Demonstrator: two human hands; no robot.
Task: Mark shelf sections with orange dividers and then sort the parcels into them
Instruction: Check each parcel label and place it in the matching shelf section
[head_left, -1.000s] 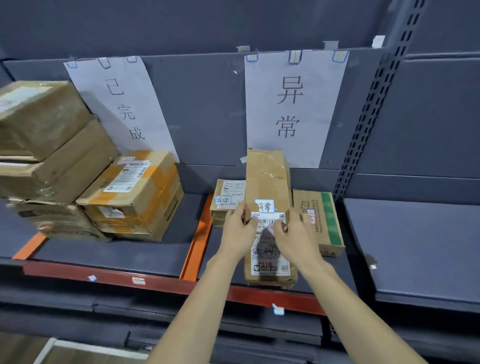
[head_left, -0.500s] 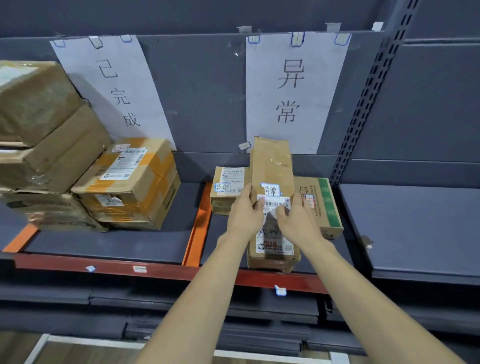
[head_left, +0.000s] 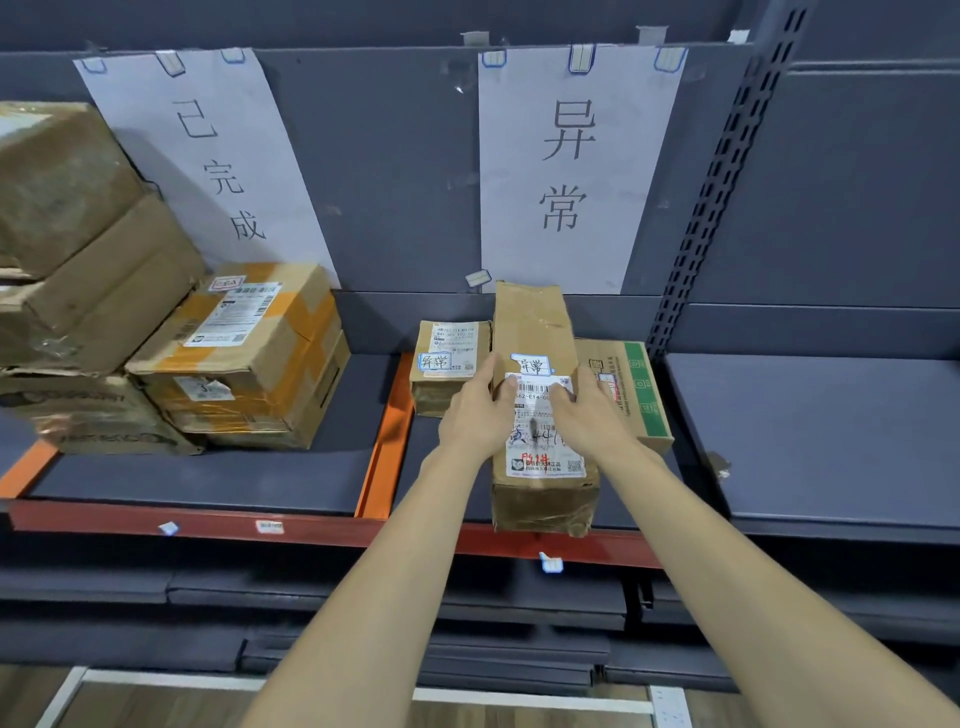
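A long brown parcel (head_left: 535, 332) with a white label lies on the grey shelf (head_left: 291, 478), lengthwise in the section right of the orange divider (head_left: 387, 441). My left hand (head_left: 475, 410) rests on its left side and my right hand (head_left: 589, 415) on its right side, both gripping near the label. A small brown parcel (head_left: 449, 364) sits just left of it, and a box with a green stripe (head_left: 636, 395) sits on its right. A second orange divider (head_left: 26, 467) shows at the far left.
Several brown boxes are stacked in the left section, including one with orange tape (head_left: 249, 353). Two paper signs (head_left: 571, 166) hang on the back wall. A perforated upright (head_left: 711, 208) stands to the right, with bare grey shelf (head_left: 810, 436) beyond it. The shelf's red front edge (head_left: 208, 525) runs below.
Both hands have slid a little further up the long parcel, and the parcel sits slightly deeper on the shelf. The other parcels have not moved.
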